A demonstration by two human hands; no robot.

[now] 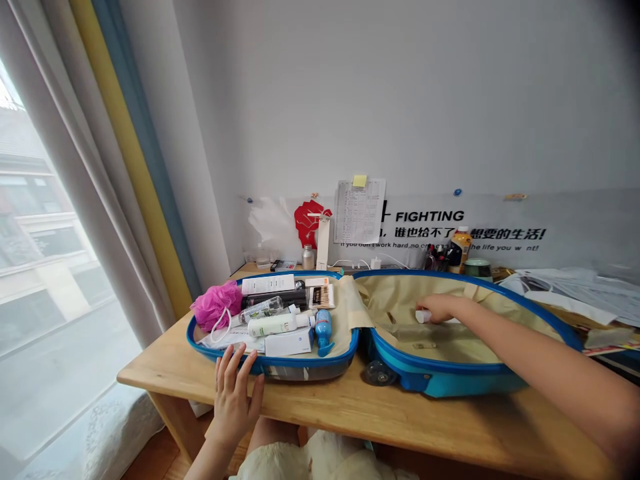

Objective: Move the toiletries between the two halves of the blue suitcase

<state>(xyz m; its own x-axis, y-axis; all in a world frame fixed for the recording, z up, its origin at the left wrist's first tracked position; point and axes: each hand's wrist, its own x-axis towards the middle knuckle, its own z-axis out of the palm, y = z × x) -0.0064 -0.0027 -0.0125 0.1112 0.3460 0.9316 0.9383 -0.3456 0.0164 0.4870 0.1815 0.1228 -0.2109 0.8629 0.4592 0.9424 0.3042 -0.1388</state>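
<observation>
An open blue suitcase (435, 383) lies on a wooden table (350, 413). Its left half holds toiletries: a pink bath puff (216, 303), a white tube (273, 325), a blue bottle (323, 328), white boxes and a dark case. My left hand (234, 393) rests with fingers spread on the front rim of that left half. My right hand (439, 308) reaches into the beige-lined right half and is closed on a small white object (423, 316) that I cannot name.
Along the wall stand an orange juice bottle (460, 248), a pen holder, a small metal bottle (308, 257) and cables. Papers (575, 290) are piled at the right. Curtains and a window are on the left. A paper sheet and lettering are on the wall.
</observation>
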